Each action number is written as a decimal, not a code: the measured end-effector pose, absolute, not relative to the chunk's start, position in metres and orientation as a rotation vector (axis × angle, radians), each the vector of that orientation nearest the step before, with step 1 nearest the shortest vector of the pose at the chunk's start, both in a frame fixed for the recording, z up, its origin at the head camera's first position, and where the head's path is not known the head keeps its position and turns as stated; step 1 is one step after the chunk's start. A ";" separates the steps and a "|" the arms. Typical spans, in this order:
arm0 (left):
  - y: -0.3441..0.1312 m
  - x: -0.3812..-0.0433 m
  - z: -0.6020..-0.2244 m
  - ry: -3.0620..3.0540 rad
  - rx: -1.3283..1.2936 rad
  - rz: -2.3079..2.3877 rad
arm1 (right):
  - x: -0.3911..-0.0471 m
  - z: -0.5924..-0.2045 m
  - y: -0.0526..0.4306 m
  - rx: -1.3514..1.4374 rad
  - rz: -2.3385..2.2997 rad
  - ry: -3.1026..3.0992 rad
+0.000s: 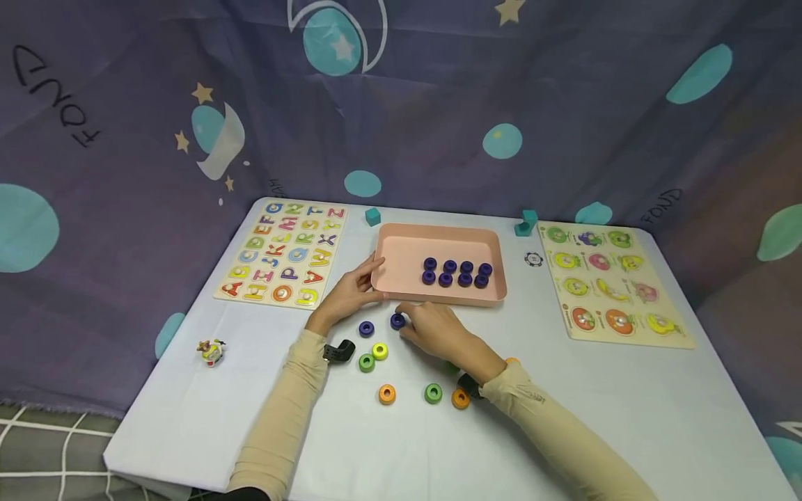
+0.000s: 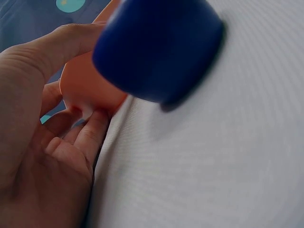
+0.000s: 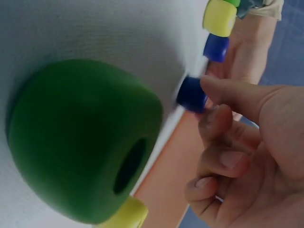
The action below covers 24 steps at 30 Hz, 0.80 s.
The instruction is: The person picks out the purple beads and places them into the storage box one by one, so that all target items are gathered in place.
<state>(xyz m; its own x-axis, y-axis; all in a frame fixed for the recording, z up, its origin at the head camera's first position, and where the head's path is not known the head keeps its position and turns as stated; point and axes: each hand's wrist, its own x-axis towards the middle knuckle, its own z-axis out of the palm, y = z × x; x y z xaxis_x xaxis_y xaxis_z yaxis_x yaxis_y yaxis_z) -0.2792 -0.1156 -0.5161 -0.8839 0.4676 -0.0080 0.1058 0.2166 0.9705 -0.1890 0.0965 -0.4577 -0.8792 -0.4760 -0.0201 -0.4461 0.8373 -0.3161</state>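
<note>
My right hand [image 1: 436, 330] pinches a dark blue ring bead [image 1: 397, 321] between thumb and forefinger, just in front of the pink tray [image 1: 438, 300]. The right wrist view shows this bead [image 3: 192, 94] at the tip of the thumb, beside the white cloth. The tray's front left corner is gripped by my left hand [image 1: 351, 296], seen in the left wrist view with fingers curled at the tray's wall [image 2: 88, 85]. Inside the tray, several dark blue beads [image 1: 464, 280] stand in two rows towards the right. Another blue bead [image 1: 366, 329] lies by my left wrist.
Yellow [image 1: 379, 351], green [image 1: 433, 393] and orange beads [image 1: 387, 394] lie scattered nearby; some are partly hidden by my right arm. A letter board [image 1: 294, 254] is at left, a fruit board [image 1: 610, 285] at right. Teal blocks [image 1: 526, 223] stand behind; a small toy [image 1: 211, 352] sits left.
</note>
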 end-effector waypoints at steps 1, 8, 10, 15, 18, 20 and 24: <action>-0.116 -0.279 -0.516 2.195 0.535 1.716 | -0.190 -0.458 0.095 -0.733 -0.468 2.913; -0.115 -0.280 -0.516 2.180 0.556 1.722 | -0.192 -0.447 0.104 -0.719 -0.633 2.874; -0.115 -0.280 -0.517 2.188 0.560 1.717 | -0.195 -0.439 0.109 -0.706 -0.681 2.881; -0.117 -0.280 -0.517 2.202 0.547 1.724 | -0.213 -0.423 0.120 -0.629 -0.699 2.974; -0.117 -0.279 -0.516 2.191 0.534 1.731 | -0.228 -0.423 0.125 -0.549 -0.677 3.011; -0.117 -0.279 -0.517 2.187 0.529 1.735 | -0.239 -0.425 0.127 -0.498 -0.652 3.023; -0.115 -0.279 -0.518 2.177 0.534 1.742 | -0.255 -0.431 0.127 -0.419 -0.611 3.034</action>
